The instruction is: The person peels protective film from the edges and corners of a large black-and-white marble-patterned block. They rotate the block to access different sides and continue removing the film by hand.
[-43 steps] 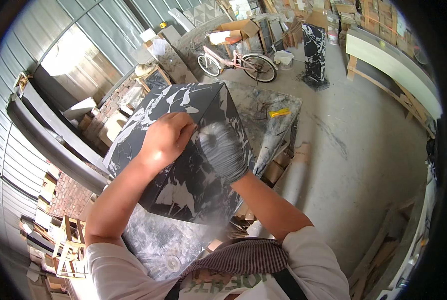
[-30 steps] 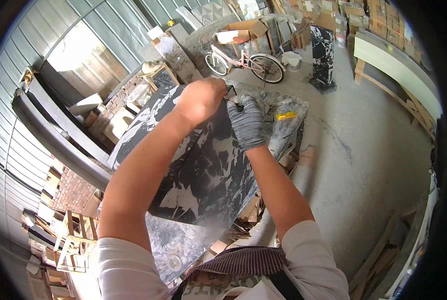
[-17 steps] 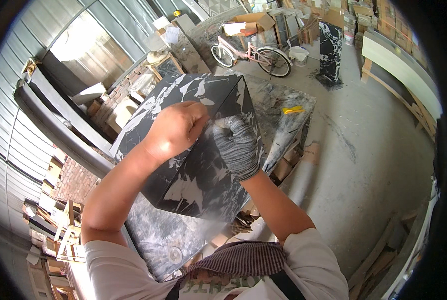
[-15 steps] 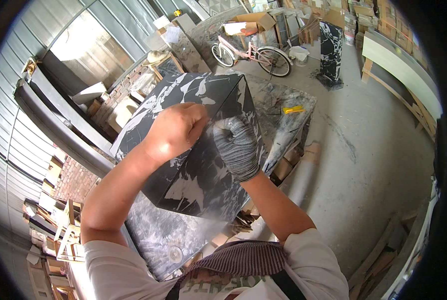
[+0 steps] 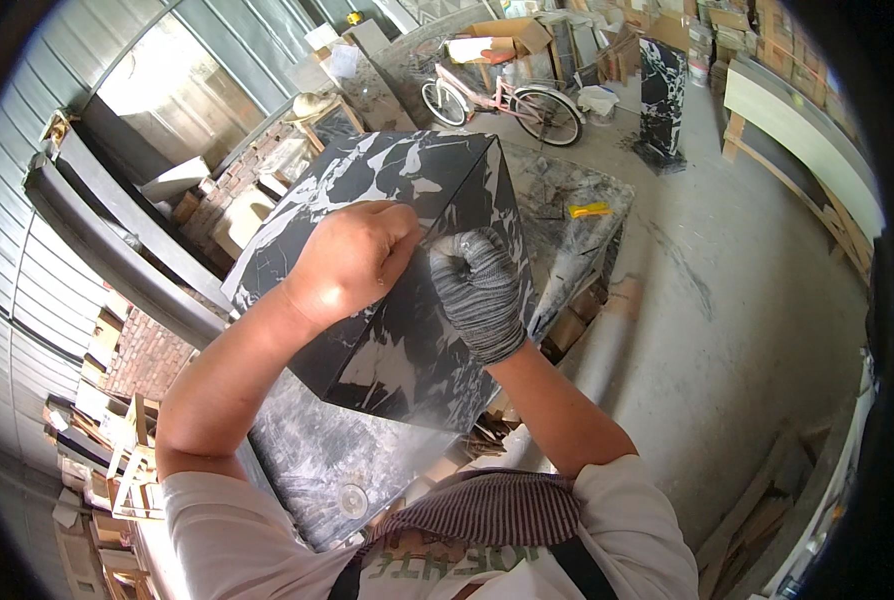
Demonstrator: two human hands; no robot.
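Note:
A large box-shaped block (image 5: 392, 375) of black stone with white veins sits at an angle on a dusty work slab (image 5: 312, 450). My bare left hand (image 5: 359, 255) is closed in a fist over the block's long upper edge. Just to its right, my right hand (image 5: 477, 290), in a grey striped knit glove, is closed too, its fingers curled at the same edge. The two hands are close together. Whatever lies between or inside the fingers is hidden from this view.
A yellow tool (image 5: 589, 210) lies on the slab's far right part. A round disc (image 5: 352, 501) rests near its front edge. Beyond stand a pink bicycle (image 5: 507, 100) and an upright black-and-white stone piece (image 5: 662, 100). Long grey panels (image 5: 117, 250) lean at the left.
The view has shifted a little. Against the block, both closed hands sit slightly nearer to me along the edge, in much the same pose.

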